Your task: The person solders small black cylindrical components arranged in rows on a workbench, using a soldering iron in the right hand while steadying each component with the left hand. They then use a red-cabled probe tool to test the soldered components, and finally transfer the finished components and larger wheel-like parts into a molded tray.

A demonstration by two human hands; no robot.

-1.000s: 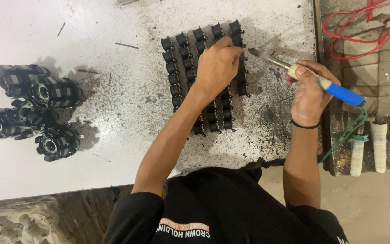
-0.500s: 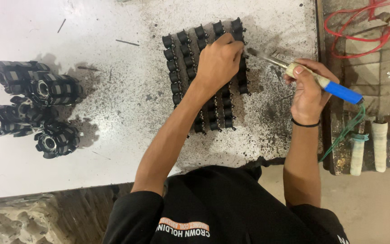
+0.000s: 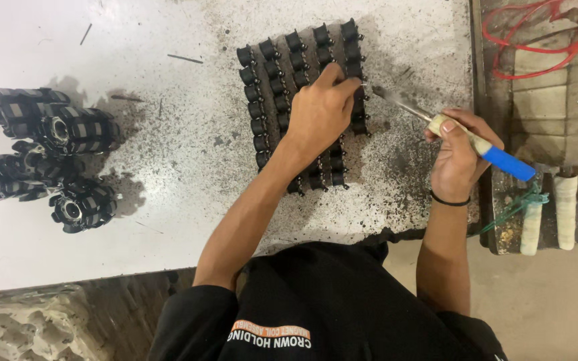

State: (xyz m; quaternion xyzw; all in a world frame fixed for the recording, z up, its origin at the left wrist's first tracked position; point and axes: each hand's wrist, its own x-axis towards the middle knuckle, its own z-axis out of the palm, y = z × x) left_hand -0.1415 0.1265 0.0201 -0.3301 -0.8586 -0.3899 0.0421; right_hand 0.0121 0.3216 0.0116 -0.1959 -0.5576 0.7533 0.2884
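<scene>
Two hands at work over one block of black parts [image 3: 282, 87], set in rows on the white table [image 3: 168, 220], centre top. Left hand [image 3: 319, 113] lies flat on the block, fingers together and pressing down, clamped on nothing; its fingertip nears the tool's tip. Right hand [image 3: 459, 157] is closed around a soldering iron [image 3: 456, 137], blue handle, pale collar, metal tip aimed at the block's right edge. Step in hand, as judged: working a joint on that edge. The tip needs steady, fine placement clear of the left fingers.

Items nearby:
- Pile of round black wound cores [image 3: 48, 157], table's left, well apart from the block.
- Red cable [image 3: 536, 40], looped, upper right.
- White rolls [image 3: 563, 210], two, upright at the right edge.

No packages, labels or signs on the table.
</scene>
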